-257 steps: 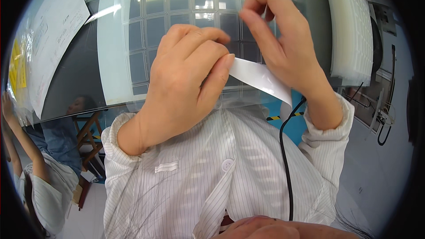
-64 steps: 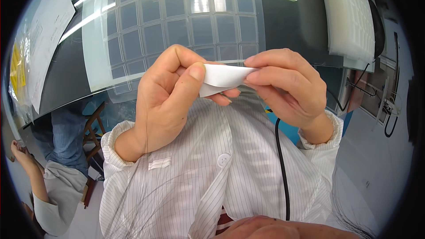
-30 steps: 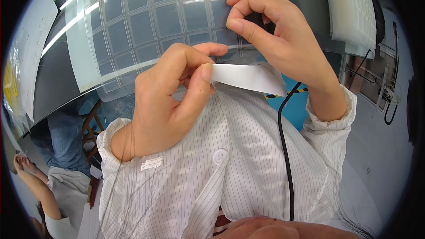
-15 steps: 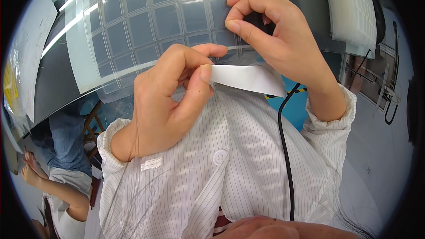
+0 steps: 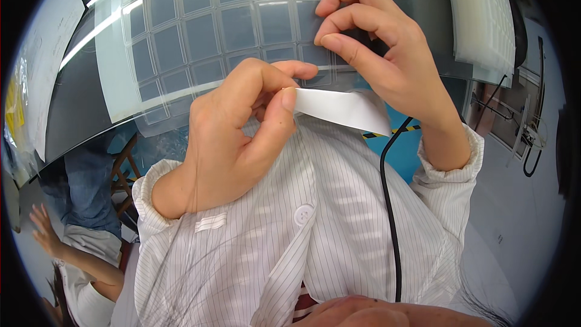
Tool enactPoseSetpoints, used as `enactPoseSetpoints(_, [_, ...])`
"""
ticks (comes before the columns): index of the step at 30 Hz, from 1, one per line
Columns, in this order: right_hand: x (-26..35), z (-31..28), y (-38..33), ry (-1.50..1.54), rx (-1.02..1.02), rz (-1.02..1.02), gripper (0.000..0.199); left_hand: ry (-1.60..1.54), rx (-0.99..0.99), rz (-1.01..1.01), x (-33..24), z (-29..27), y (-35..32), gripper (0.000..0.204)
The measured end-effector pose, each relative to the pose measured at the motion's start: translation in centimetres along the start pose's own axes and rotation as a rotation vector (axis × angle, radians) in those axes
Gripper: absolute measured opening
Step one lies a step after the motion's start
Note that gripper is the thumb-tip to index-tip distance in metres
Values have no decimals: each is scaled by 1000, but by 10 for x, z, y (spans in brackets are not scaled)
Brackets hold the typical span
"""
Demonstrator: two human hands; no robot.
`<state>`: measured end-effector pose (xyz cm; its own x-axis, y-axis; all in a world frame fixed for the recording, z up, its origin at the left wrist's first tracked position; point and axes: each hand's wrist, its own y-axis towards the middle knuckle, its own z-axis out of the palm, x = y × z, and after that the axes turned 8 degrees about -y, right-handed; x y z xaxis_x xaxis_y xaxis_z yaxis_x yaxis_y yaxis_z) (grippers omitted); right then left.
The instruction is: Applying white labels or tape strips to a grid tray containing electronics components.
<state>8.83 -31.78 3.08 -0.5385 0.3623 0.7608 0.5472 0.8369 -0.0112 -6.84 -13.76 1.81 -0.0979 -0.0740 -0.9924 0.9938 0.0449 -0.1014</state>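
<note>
My left hand (image 5: 239,136) pinches one end of a white strip (image 5: 339,109), which looks like paper or label backing, between thumb and forefinger. From there the strip stretches to the right in front of my shirt, its far end bent and loose. Above and right of it, my right hand (image 5: 390,54) hovers over the near right part of a clear plastic tray (image 5: 209,36) with rows of square compartments. Its thumb and forefinger are brought together at the tips; anything between them is too small or hidden to make out.
The tray lies on a dark table (image 5: 78,109). A stack of clear trays (image 5: 481,24) stands at the far right; white paper (image 5: 60,54) and plastic film lie at the left. A black cable (image 5: 390,206) hangs before me. Another person (image 5: 91,266) sits at the lower left.
My hands have shifted slightly to the right, the right one also a little lower, with the strip still in my left. The other person's hand has opened out and lifted.
</note>
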Motion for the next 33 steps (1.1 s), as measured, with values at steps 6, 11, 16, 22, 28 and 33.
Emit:
enactPoseSetpoints(6, [-4, 4, 0, 117, 13, 30, 3, 5, -2, 4, 0, 0, -1, 12])
enactPoseSetpoints(11, [-3, 17, 2, -148, -112, -96, 8, 10, -2, 0, 0, 0, 1, 11])
enactPoseSetpoints(16, [5, 14, 2, -264, -237, -95, 13, -88, -66, -26, -5, 1, -3, 8])
enactPoseSetpoints(22, [35, 9, -6, -113, -73, -259, 20, -308, -74, -140, -9, 0, -5, 13])
enactPoseSetpoints(28, [36, 26, -9, -222, -242, -422, 26, -592, -55, -167, -9, 4, -11, 16])
enactPoseSetpoints(33, [38, 27, -4, -246, -217, -439, 25, -307, 15, -79, -5, -3, -10, 26])
